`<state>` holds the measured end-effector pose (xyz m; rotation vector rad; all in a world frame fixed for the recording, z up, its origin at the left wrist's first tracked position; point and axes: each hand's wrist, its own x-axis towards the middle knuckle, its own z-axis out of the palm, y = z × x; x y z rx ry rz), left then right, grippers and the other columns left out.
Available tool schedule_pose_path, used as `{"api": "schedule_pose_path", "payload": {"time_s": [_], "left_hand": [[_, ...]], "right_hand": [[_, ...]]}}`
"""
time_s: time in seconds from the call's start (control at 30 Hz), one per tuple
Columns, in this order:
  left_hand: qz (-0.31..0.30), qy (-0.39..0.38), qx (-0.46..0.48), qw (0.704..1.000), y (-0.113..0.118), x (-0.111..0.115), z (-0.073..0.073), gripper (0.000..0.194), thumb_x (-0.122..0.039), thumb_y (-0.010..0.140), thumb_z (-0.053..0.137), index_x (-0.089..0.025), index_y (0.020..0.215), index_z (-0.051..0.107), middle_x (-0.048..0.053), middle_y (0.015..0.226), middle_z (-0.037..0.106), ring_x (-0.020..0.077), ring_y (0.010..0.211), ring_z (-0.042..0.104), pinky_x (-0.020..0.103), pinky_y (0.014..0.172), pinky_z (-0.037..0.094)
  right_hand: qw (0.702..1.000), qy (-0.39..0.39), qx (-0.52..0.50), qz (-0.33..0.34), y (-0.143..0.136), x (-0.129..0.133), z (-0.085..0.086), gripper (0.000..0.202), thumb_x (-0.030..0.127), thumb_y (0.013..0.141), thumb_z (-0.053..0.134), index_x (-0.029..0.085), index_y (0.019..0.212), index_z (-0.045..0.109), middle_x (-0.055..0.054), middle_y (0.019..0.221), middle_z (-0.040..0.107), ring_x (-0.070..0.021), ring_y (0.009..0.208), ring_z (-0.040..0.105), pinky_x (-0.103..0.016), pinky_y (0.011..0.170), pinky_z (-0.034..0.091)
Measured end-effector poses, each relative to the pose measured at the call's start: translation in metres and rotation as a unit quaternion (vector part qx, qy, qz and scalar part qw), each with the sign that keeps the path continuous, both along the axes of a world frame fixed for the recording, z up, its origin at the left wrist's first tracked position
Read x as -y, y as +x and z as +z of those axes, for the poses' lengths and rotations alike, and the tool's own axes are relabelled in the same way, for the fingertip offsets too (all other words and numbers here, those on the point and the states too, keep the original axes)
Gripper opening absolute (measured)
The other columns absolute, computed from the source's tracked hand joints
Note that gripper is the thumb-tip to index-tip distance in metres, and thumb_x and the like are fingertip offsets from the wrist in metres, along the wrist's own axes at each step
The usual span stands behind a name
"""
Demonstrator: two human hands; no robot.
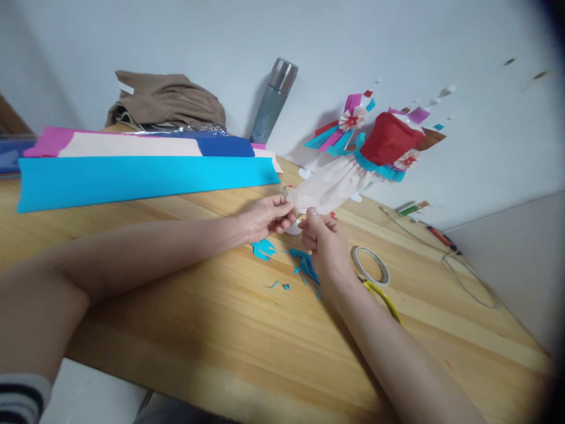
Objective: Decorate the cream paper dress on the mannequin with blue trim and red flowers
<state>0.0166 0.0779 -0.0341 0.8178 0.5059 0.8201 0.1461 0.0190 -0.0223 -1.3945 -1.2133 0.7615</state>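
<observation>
Head: pale, gathered skirt

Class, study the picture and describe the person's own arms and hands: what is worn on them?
The left hand and right hand are without gloves, watch or bracelet; no ring can be made out. On the left arm, a pale grey sleeve with black stripes ends above the elbow. No right sleeve is in view.
</observation>
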Motion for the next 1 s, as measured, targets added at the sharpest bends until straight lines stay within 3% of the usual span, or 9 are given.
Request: {"api": "schedule_pose_path", "payload": {"time_s": [0.1,0.23,0.4,0.83,1.0], "left_hand": [[-0.008,0.004,0.003,1.000,-0.001,0.001,0.000,0.024,-0.013,0.097,0.054,-0.015,0.074,0.050,-0.003,0.060,0.058,0.0028,0.044,0.047,0.015,0.042,0.029],[-0.007,-0.002,0.002,1.000,-0.002,0.002,0.001,0.025,-0.015,0.097,0.056,-0.015,0.073,0.048,-0.004,0.058,0.055,0.0025,0.042,0.044,0.015,0.042,0.027],[-0.002,-0.008,0.000,1.000,-0.002,0.005,0.003,0.026,-0.016,0.099,0.052,-0.016,0.073,0.047,-0.005,0.056,0.051,0.0026,0.039,0.041,0.016,0.039,0.024],[0.017,-0.004,-0.006,1.000,0.000,0.007,0.002,0.029,-0.015,0.098,0.052,-0.016,0.071,0.046,-0.004,0.057,0.052,0.0024,0.039,0.040,0.017,0.038,0.025],[0.019,-0.004,-0.014,1.000,0.001,0.007,0.003,0.029,-0.015,0.099,0.051,-0.016,0.070,0.045,-0.005,0.054,0.049,0.0030,0.039,0.040,0.017,0.038,0.025]], "right_hand": [[0.979,-0.093,-0.181,0.030,-0.004,0.004,-0.005,0.045,0.063,0.068,0.071,0.021,0.069,0.056,0.013,0.047,0.018,-0.0061,0.042,0.010,-0.025,0.041,0.010],[0.948,-0.120,-0.273,0.111,-0.010,0.003,-0.007,0.031,0.043,0.069,0.075,0.022,0.075,0.053,0.013,0.051,0.018,-0.0059,0.044,0.005,-0.025,0.043,0.008],[0.939,-0.102,-0.287,0.161,-0.009,-0.003,-0.008,0.024,0.037,0.073,0.073,0.023,0.073,0.054,0.013,0.050,0.017,-0.0064,0.044,0.005,-0.025,0.043,0.010],[0.932,-0.076,-0.315,0.162,-0.008,-0.007,-0.012,0.023,0.032,0.082,0.069,0.021,0.068,0.054,0.012,0.051,0.017,-0.0060,0.043,0.005,-0.021,0.039,0.016],[0.926,-0.081,-0.332,0.162,-0.006,-0.011,-0.014,0.024,0.032,0.082,0.072,0.020,0.067,0.057,0.011,0.050,0.025,-0.0054,0.044,0.006,-0.018,0.038,0.019]]}}
